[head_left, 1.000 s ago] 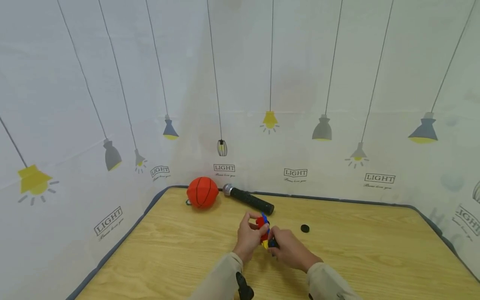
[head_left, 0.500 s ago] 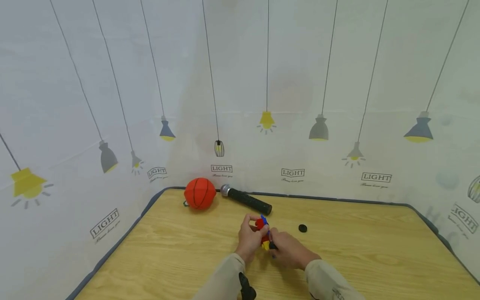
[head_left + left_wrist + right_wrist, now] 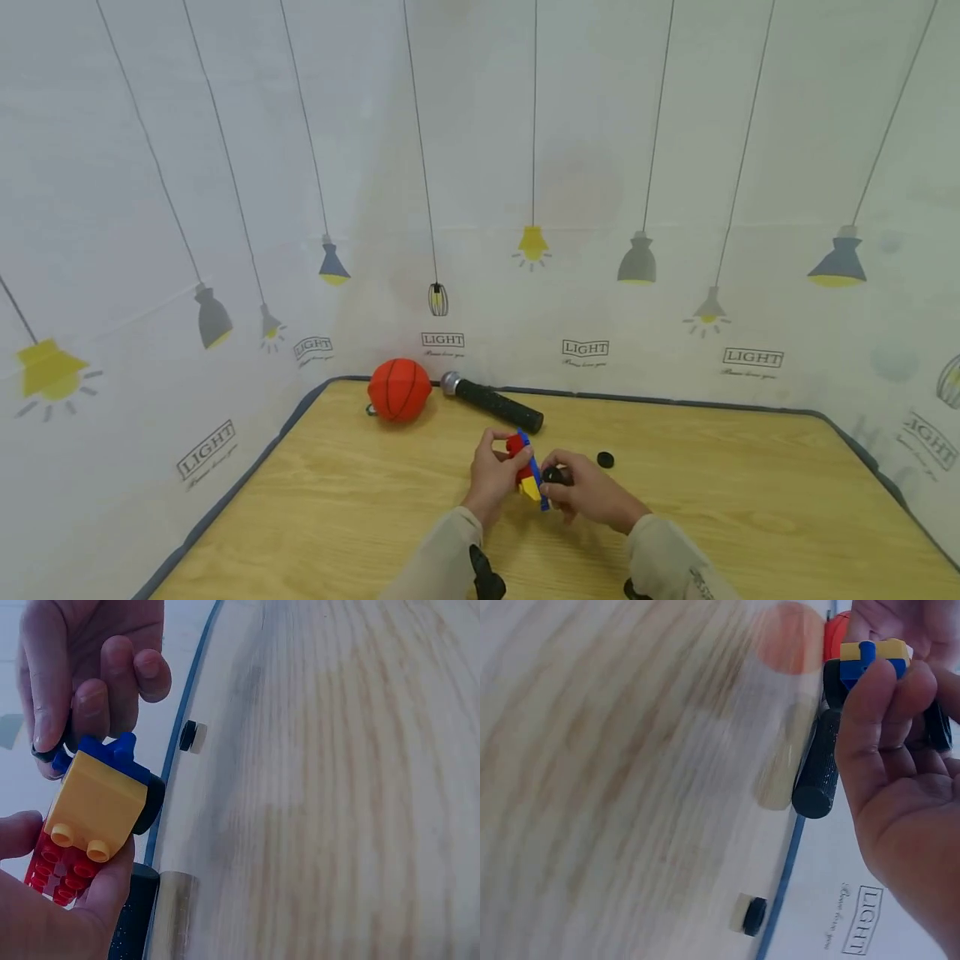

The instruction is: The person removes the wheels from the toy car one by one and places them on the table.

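Looks like wheel work on a toy brick car point(image 3: 529, 489), held up just above the wooden tabletop point(image 3: 360, 508) between both hands. The left hand point(image 3: 495, 477) has a good grip on the red bricks point(image 3: 64, 866), with the yellow brick point(image 3: 97, 802) left uncovered. The right hand point(image 3: 596, 492) is pinching a black wheel point(image 3: 553, 475) right by the blue base point(image 3: 116, 759); can't tell if it's actually touching the peg, or whether it's going on or coming off. My bet is on. There's one mounted wheel point(image 3: 154, 804) on the opposite side and a spare wheel point(image 3: 605, 460) lying on the table, behind the right hand. If I'm right, the next move calls for squaring the hub up to the peg and pushing straight in while the left hand braces the body. Come in crooked and it'd probably just slip off.
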Motion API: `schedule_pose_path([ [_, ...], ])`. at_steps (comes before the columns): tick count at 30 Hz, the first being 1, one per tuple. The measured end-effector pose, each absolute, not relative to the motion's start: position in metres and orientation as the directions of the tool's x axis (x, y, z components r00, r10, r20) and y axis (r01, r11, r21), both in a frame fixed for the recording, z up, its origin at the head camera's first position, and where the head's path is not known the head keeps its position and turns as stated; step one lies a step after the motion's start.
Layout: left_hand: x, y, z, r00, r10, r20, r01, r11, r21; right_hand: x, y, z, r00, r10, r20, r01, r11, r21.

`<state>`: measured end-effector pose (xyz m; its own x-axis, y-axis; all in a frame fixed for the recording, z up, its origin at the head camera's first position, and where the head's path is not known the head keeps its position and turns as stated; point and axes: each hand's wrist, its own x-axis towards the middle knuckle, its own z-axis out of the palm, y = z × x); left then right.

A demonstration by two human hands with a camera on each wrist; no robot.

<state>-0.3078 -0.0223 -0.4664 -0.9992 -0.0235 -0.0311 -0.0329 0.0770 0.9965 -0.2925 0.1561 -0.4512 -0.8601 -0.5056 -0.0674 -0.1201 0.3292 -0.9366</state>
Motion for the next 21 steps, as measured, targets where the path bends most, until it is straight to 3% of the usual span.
schedule_pose_path([
  [12, -0.306, -0.025, -0.465, -0.997, 0.008, -0.080, -0.080, 0.031, 0.996, -0.290, 0.179, -0.448, -0.886, -0.429, -0.176, 0.108, 0.177, -0.978],
  [21, -0.306, -0.030, -0.465, -0.996, 0.007, -0.091, -0.090, 0.061, 0.994, -0.289, 0.189, -0.447, -0.915, -0.367, -0.170, 0.077, 0.256, -0.964],
])
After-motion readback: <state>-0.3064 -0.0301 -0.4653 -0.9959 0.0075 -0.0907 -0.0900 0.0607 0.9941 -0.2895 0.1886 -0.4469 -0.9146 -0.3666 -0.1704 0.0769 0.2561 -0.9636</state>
